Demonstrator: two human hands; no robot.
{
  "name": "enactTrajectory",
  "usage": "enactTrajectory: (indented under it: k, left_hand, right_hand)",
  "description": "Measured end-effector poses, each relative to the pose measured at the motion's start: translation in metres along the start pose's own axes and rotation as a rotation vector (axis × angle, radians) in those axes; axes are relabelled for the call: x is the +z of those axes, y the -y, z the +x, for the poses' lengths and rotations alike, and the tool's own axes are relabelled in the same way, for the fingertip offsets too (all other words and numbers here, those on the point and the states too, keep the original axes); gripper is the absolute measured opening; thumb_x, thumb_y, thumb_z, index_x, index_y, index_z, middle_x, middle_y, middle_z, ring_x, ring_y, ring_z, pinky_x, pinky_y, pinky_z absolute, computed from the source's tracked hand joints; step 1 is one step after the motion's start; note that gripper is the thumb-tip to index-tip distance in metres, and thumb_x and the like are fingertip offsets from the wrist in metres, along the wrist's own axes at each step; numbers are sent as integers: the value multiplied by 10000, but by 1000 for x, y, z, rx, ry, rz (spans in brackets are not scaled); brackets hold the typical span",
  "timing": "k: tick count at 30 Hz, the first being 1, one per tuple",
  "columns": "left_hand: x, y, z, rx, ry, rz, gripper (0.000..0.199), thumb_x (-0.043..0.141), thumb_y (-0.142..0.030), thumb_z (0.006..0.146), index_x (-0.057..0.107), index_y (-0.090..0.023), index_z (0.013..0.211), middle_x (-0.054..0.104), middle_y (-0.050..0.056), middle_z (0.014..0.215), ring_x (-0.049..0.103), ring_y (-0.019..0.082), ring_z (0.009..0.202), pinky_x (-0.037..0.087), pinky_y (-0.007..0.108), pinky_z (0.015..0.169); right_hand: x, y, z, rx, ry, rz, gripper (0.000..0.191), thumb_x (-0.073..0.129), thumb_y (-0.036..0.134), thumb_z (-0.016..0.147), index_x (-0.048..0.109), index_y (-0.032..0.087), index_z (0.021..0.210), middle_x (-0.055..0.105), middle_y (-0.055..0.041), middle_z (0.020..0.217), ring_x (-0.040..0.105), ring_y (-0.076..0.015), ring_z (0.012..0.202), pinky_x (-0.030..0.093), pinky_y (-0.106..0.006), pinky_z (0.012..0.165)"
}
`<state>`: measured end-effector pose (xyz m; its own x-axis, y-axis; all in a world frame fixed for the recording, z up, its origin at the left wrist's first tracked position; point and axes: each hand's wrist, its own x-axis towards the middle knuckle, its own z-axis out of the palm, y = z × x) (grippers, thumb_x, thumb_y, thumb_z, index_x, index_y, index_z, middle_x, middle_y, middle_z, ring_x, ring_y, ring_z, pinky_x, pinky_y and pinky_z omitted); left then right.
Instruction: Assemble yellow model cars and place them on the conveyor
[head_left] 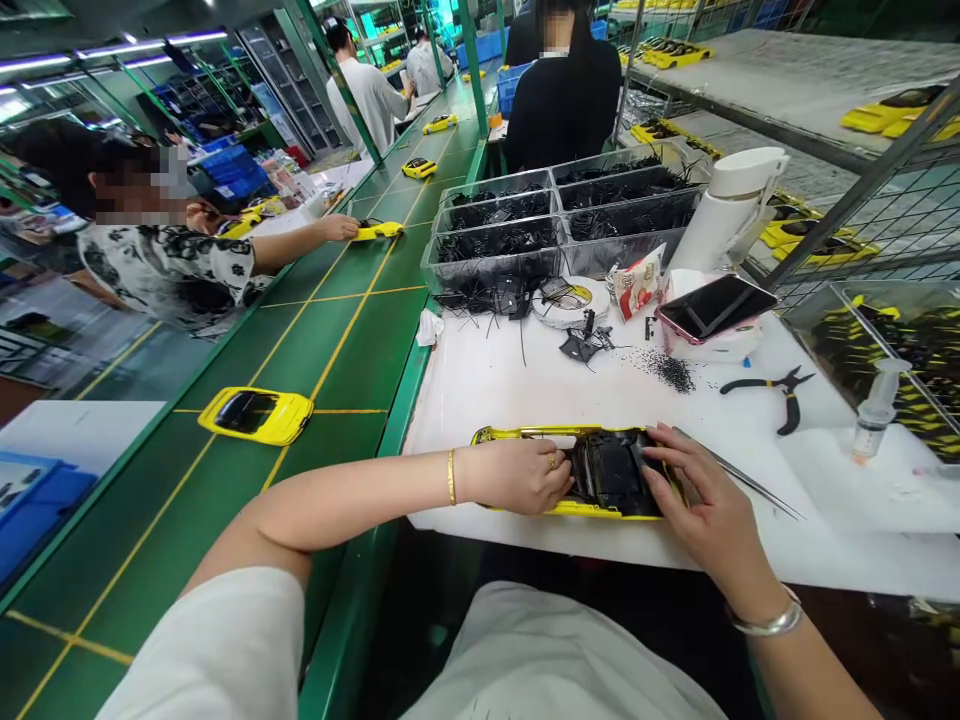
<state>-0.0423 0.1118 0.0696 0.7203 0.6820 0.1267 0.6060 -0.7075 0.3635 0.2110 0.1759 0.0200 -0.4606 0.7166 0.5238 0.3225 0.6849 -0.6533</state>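
Note:
An upturned yellow toy car body [604, 472] lies on the white work table [480, 400], its dark inner parts facing up. My left hand [517, 478] grips its near left side. My right hand [709, 490] rests its fingers on the dark interior at the other end. Steel tweezers [742, 480] lie along that hand, seemingly held in it, with their points out to the right. Both hands hide parts of the car's edge. Black wire bits, a tangled black component [585, 340] and spilled black granules [671, 373] lie beyond the car.
Plastic bins of black wires [555, 225] stand behind the table, beside black-handled pliers [769, 397], a phone [716, 307] and a tray of yellow parts [877, 360]. To the left runs a green conveyor belt [352, 340] carrying yellow toy cars [255, 415]; a co-worker's hand [341, 228] reaches over it.

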Motion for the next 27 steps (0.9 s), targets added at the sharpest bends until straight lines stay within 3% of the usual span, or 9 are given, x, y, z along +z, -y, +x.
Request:
enactTrajectory:
  k: [8, 15, 20, 23, 27]
  left_hand:
    - [6, 9, 1, -4, 41, 17, 178, 541, -115, 882, 700, -159, 946, 718, 156, 972, 665, 219, 860, 488, 354, 835]
    - [7, 4, 6, 50, 135, 211, 287, 428, -101, 938, 712, -82, 977, 711, 228, 1061, 696, 270, 901, 528, 384, 772]
    - [-1, 6, 0, 84, 180, 178, 307, 447, -122, 952, 674, -58, 1149, 650, 237, 1240, 648, 295, 1134, 528, 399, 942]
    - [-7, 3, -5, 128, 242, 116, 364, 414, -148, 972, 622, -70, 1259, 599, 213, 1337, 581, 279, 1253, 490, 399, 1048]
    - [-12, 3, -10, 73, 268, 173, 391, 400, -141, 973, 610, -100, 1300, 562, 170, 1398, 548, 268, 1301, 476, 393, 1090]
  right_hand:
    - [-3, -2, -2, 58, 20, 58, 173, 587, 233, 924, 637, 234, 1090, 619, -91, 1287, 567, -271, 1239, 462, -518, 1064]
    - [-3, 0, -2, 81, 33, 72, 195, 591, 232, 921, 626, 238, 1112, 603, -89, 1306, 559, -273, 1247, 463, -503, 1062]
    - [-1, -5, -1, 97, 34, 81, 203, 599, 212, 911, 624, 235, 1111, 608, -88, 1301, 556, -265, 1250, 447, -491, 1083]
    - [-3, 6, -5, 101, 11, 80, 192, 584, 207, 914, 613, 225, 1103, 609, -100, 1294, 554, -258, 1252, 467, -478, 1066]
    - [-22, 23, -19, 4, -136, -14, 213, 552, 161, 903, 584, 217, 1106, 604, -120, 1260, 567, -258, 1216, 521, -466, 981]
